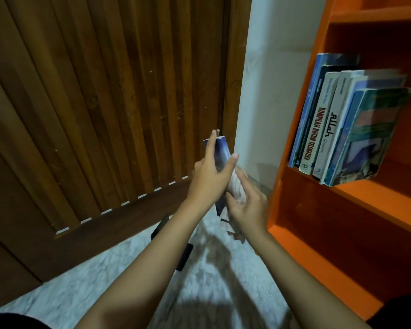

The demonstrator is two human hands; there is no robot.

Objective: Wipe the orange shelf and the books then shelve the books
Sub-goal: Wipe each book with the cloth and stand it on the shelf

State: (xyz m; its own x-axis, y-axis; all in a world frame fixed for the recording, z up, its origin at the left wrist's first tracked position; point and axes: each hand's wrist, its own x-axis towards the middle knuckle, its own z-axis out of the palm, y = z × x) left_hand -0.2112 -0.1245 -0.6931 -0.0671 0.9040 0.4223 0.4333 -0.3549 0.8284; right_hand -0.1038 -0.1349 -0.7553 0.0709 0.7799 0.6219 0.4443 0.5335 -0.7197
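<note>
Left hand (208,178) grips book (221,151) upright in midair, left of orange shelf (365,203), while right hand (247,208) pinches cloth (235,186) against its cover; risk: hard wiping twists the book out of the one-handed grip.

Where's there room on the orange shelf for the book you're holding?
Bare board lies right of the leaning books, to the picture's edge, and along the compartment below them. The left end is crowded: books pack against the orange shelf side wall. Left hand grips book, right hand grips cloth.
</note>
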